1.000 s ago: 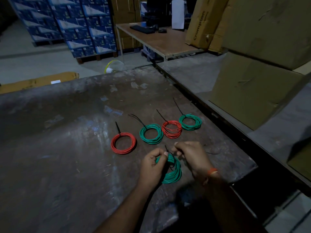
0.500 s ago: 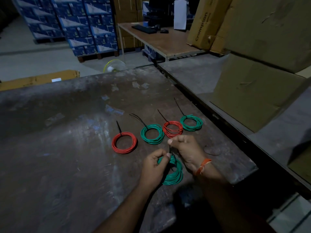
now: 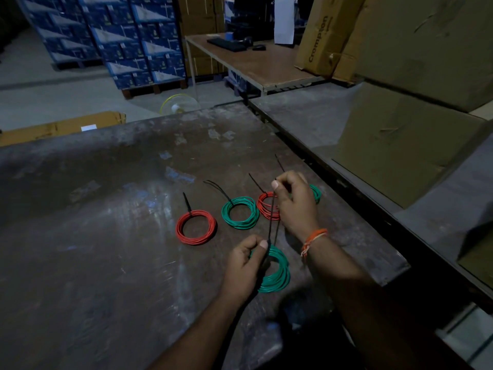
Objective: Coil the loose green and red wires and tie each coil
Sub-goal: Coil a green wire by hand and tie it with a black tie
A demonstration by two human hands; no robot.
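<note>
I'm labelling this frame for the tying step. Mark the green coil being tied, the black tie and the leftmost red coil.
green coil being tied [image 3: 280,273]: head view, on its right-hand loops.
black tie [image 3: 272,217]: head view, mid-strand between the hands.
leftmost red coil [image 3: 181,231]: head view, on its left arc.

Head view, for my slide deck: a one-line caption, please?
Left hand pinches green coil; right hand pulls black tie taut.

Left hand [image 3: 246,265]: low, near the body, thumb and forefinger pinched, forearm bare. Right hand [image 3: 294,202]: raised farther forward, fingers curled, thumb and forefinger pinched; orange thread band [image 3: 313,240] at the wrist
</note>
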